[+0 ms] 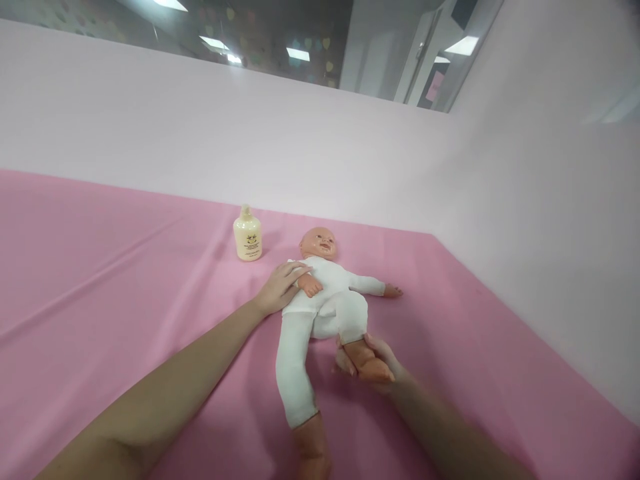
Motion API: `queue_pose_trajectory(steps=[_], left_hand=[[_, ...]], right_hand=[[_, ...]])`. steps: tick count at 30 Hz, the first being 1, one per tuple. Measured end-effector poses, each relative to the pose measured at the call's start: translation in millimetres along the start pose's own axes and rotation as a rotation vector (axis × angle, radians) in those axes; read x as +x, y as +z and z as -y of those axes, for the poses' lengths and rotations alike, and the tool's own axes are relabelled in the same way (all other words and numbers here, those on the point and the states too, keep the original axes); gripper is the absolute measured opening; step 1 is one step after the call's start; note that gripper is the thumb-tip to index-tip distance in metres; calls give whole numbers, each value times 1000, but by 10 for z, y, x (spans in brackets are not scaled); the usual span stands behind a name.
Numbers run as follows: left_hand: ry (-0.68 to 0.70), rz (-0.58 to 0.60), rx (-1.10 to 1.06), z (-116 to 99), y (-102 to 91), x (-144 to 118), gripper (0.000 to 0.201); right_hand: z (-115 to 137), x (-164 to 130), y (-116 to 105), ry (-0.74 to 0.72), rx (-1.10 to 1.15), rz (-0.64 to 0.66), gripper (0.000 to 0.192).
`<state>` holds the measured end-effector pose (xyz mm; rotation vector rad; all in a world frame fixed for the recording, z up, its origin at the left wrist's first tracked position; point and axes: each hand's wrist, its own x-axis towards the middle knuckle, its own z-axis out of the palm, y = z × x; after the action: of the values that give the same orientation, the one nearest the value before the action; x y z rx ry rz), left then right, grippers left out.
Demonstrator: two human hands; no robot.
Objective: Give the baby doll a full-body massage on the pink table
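A baby doll (327, 293) in a white suit lies on its back on a pink cloth (100, 280), head toward the far wall. My left hand (281, 287) rests flat on the doll's shoulder and upper arm, fingers spread. My right hand (373, 363) is wrapped around the doll's bare lower leg and foot (369, 362), which is bent up at the knee. The doll's other leg (295, 373) stretches straight toward me in a white trouser leg.
A cream-coloured pump bottle (247, 235) stands upright on the cloth just left of the doll's head. Pale pink walls (350, 153) close off the back and right side.
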<state>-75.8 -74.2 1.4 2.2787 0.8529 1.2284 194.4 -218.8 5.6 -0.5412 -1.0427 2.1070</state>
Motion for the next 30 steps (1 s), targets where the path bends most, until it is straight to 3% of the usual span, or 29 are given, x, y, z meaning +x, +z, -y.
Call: queue_pose_trajectory(steps=[8,12,17,22,26,30], left_hand=[[34,27,61,42,-6,-2,48],[-39,-26,-63,18,9,2,46],[-199,-278,-327,120,75,14,42],[-367,-558,-607,328,86,47,43],[-410,-692,-697,445,45,45,35],[-563,-804,-755,588,5,21,35]], right_hand=[[5,-3,30,12,-55,-61,52],[9,-4,26,18,-77,-39,52],[29,-3,29,41,-54,62,55],[-36,17,-29,77,13,296,58],[-133,14,-109,222,76,511,62],[-80,-17,-53,385,35,506,57]])
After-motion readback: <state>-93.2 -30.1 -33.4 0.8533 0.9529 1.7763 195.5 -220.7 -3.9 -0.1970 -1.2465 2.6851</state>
